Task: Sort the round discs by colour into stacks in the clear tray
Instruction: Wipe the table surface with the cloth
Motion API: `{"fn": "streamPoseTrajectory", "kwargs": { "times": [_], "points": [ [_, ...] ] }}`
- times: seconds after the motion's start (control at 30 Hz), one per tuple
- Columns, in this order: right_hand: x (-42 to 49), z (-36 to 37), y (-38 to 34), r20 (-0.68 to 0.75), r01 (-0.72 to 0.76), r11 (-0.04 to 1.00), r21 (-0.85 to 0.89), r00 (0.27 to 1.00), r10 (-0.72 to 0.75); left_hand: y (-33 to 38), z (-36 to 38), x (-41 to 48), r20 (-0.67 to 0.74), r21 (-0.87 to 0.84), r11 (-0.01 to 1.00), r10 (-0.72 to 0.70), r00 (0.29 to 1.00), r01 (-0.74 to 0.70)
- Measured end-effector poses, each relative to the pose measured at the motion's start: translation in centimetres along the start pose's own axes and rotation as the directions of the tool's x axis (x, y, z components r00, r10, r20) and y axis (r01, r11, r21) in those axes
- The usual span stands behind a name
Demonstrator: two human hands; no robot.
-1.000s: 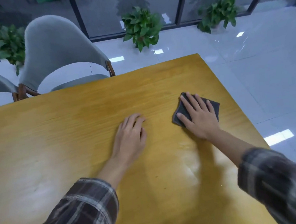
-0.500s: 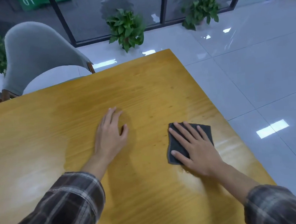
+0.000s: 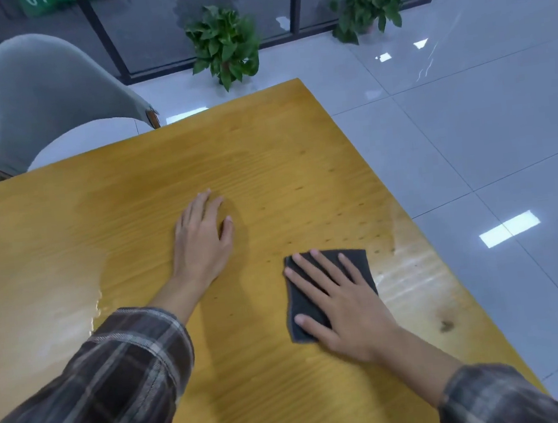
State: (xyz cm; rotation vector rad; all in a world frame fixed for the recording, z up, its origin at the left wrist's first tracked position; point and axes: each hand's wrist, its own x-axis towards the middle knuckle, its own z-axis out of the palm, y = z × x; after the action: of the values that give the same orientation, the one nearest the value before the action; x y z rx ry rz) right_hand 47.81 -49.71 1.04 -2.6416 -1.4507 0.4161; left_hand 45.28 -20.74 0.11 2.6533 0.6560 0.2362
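No round discs or clear tray appear in the head view. My right hand (image 3: pixel 342 304) lies flat, fingers spread, pressing on a dark grey folded cloth (image 3: pixel 301 302) near the right edge of the yellow wooden table (image 3: pixel 265 164). My left hand (image 3: pixel 201 243) rests palm down on the bare wood to the left of the cloth and holds nothing. Both forearms wear plaid sleeves. A damp sheen and small droplets mark the wood just beyond and to the right of the cloth.
A grey upholstered chair (image 3: pixel 44 91) stands at the table's far left side. Potted green plants (image 3: pixel 224 45) line a glass wall behind. The table's right edge runs diagonally close to the cloth, with glossy tiled floor (image 3: pixel 468 122) beyond it.
My right hand has slid the cloth toward me along the table's right side. My left hand has stayed flat in about the same spot.
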Motion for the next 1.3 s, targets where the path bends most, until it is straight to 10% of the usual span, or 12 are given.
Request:
{"fn": "streamPoseTrajectory", "kwargs": {
  "times": [0.3,1.0,1.3],
  "points": [
    [1.7,-2.6,8.9,-0.012,-0.072,0.997,-0.03,0.997,0.071,0.5,1.0,3.0,0.022,0.009,0.999,0.039,0.999,-0.04],
    [38.0,-8.2,10.1,-0.082,-0.234,0.972,-0.008,0.969,0.233,-0.8,1.7,11.7,-0.192,-0.189,0.955,0.193,0.962,-0.229],
    [36.8,-6.8,3.5,-0.02,0.125,0.987,-0.1,0.992,-0.127,-1.3,0.9,11.8,-0.314,-0.433,0.893,-0.024,0.949,-0.121]
  ]
}}
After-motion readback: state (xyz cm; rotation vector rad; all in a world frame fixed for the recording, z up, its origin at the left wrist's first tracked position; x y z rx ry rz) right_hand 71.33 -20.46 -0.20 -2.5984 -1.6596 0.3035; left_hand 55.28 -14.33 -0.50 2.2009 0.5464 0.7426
